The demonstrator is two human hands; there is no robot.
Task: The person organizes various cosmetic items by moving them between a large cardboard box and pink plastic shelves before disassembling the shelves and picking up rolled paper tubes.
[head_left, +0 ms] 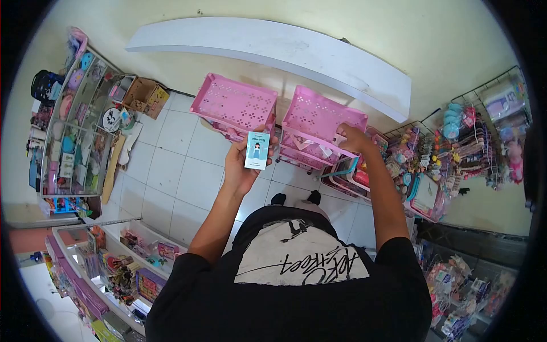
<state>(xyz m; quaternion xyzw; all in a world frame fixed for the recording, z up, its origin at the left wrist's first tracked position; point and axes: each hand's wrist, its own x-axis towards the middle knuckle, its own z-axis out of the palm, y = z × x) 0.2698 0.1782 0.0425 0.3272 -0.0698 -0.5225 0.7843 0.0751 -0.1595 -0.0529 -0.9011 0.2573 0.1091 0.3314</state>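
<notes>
My left hand point(237, 162) is closed around a small flat box point(258, 150), teal and white with a cartoon figure in a blue dress on its front. The box is held upright in front of my body, its printed face toward me. My right hand point(353, 140) reaches over the front right part of the right pink basket point(310, 114), fingers curled downward. A small pale item point(340, 138) shows at those fingertips, too small to name. Beside it, the left pink basket point(236, 100) has a bare perforated top tier, and neither hand touches it.
A long white shelf point(273, 43) juts from the wall above the baskets. Hanging accessories point(450, 148) crowd a wire rack at right. At left stands a glass display cabinet point(77, 131), with a cardboard box point(145, 96) behind it. Another glass case point(131, 256) is at lower left.
</notes>
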